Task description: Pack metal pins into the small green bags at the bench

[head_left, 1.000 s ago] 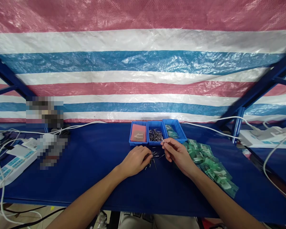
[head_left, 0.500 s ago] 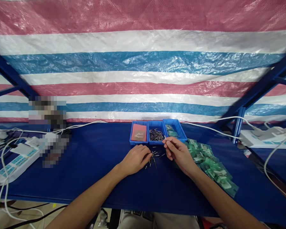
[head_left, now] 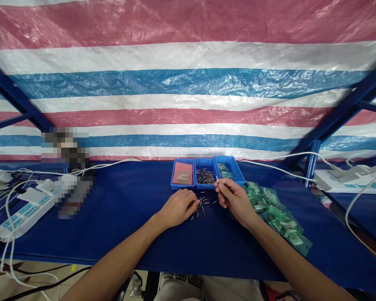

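Two bare hands work at the blue table's [head_left: 113, 217] far edge: the right hand [head_left: 235, 200] pinches one thin metal pin [head_left: 217, 180] upright, seemingly for inspection, while the left hand [head_left: 178, 207] rests curled on the loose scattered pins [head_left: 203, 205], its grip hidden.

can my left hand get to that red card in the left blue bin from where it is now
Probably yes. The left hand rests on the blue table just in front of the bin holding the red card, and nothing lies between them; the bin is open-topped.

Your left hand [head_left: 178, 208] rests left of the loose small metal pins [head_left: 203, 205]; your right hand [head_left: 235, 200] sits right of them, three blue plastic bins [head_left: 207, 173] just behind, green packets [head_left: 278, 217] further right.
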{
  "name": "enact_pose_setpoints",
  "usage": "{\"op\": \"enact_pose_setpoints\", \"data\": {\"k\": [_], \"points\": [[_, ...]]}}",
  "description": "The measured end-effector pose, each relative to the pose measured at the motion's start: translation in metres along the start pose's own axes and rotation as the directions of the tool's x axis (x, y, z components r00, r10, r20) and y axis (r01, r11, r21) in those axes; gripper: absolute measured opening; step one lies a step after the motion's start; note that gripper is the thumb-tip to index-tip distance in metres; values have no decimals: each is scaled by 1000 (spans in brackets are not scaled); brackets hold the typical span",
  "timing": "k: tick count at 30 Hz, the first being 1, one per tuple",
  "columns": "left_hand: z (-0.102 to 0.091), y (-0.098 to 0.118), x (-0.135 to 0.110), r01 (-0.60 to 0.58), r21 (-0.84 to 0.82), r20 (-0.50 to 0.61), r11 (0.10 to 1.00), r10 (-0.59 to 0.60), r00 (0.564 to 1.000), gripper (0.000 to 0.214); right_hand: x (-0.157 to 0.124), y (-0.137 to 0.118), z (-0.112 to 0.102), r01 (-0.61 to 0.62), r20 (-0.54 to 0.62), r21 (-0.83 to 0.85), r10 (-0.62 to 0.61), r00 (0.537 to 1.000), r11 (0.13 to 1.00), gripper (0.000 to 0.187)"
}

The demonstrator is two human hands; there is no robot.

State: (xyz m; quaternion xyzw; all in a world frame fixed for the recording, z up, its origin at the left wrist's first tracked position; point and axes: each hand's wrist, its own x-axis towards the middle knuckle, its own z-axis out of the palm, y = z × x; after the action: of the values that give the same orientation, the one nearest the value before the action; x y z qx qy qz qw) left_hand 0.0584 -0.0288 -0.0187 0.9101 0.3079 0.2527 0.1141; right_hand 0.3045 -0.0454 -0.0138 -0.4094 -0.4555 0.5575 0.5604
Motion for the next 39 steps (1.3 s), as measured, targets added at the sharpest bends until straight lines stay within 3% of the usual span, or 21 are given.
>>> {"op": "enact_pose_setpoints", "data": {"k": [12,27,39], "points": [[1,-2,-1,-12,2,-11,1000,12,1000,35,-1,-3,3,11,-31,-16,-11,999,1000,36],[0,-2,0,-36,44,1,998,36,999,42,-2,-3,-1,42,-7,-163,-44,999,986,34],[3,-3,0,-26,122,-70,992,34,997,41,-1,-4,1,-28,8,6,28,1000,1000,36]]}}
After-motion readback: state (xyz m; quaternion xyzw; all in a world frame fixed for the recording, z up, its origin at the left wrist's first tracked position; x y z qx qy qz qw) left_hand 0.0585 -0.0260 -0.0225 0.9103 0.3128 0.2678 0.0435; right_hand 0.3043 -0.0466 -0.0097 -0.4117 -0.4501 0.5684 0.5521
